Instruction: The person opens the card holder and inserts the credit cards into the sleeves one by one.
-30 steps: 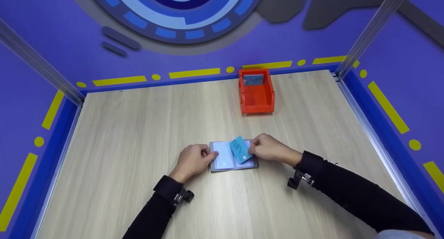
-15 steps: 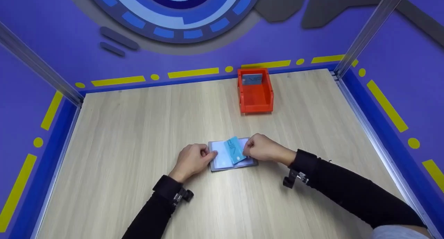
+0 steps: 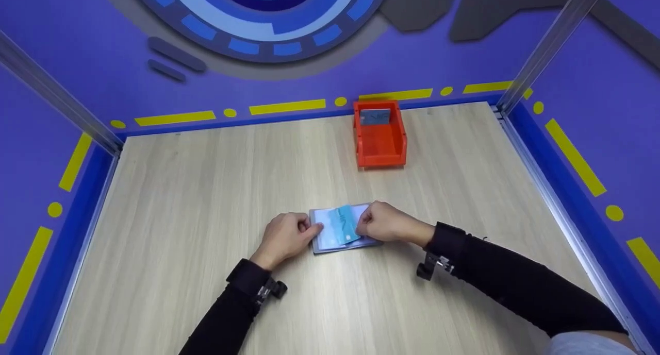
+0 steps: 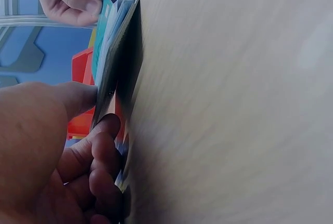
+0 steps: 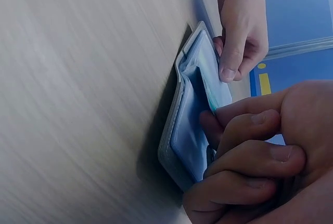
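Note:
A small card holder (image 3: 325, 244) with pale plastic pages lies spread on the table. My left hand (image 3: 283, 239) pinches its left edge, the thumb (image 4: 80, 98) on top and curled fingers (image 4: 106, 138) underneath. A teal card (image 3: 344, 225) with dark lettering lies slightly tilted over the middle of the pages. My right hand (image 3: 390, 222) pinches the card at its right edge, the other fingers (image 5: 244, 167) curled in. In the right wrist view, a page (image 5: 208, 86) stands lifted from the holder, with a teal tint near its edge; my fingertips partly hide it.
An orange-red open-front bin (image 3: 382, 161) stands toward the back of the wooden table (image 3: 216, 190). Inside, a grey-blue card (image 3: 375, 117) leans upright against its rear wall. Purple panels (image 3: 289, 92) border the table at the back and sides.
My right hand has moved left with the teal card, which has turned more upright and now lies further over the left page. My left hand stays at the holder's edge.

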Demonstrator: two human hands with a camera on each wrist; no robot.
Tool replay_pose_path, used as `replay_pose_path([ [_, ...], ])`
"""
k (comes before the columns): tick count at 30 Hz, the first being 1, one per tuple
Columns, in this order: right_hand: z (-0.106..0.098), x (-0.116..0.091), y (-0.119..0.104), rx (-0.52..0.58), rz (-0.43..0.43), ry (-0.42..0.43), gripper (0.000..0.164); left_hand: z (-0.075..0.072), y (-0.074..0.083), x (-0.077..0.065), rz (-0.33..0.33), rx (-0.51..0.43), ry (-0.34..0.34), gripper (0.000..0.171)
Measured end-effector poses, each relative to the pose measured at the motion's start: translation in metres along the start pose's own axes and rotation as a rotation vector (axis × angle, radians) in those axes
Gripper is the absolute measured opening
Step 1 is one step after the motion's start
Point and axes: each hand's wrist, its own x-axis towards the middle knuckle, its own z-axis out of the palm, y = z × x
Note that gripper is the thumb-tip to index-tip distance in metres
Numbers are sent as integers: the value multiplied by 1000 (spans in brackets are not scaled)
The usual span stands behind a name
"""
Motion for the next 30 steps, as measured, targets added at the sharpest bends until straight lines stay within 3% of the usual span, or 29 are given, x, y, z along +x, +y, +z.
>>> replay_pose_path([
  [21, 18, 8, -12, -6, -41, -34, 33, 2, -1, 0, 12, 14, 5, 43],
  [30, 19, 7, -18, -12, -11, -52, 36, 0, 0, 0, 1, 10, 4, 41],
])
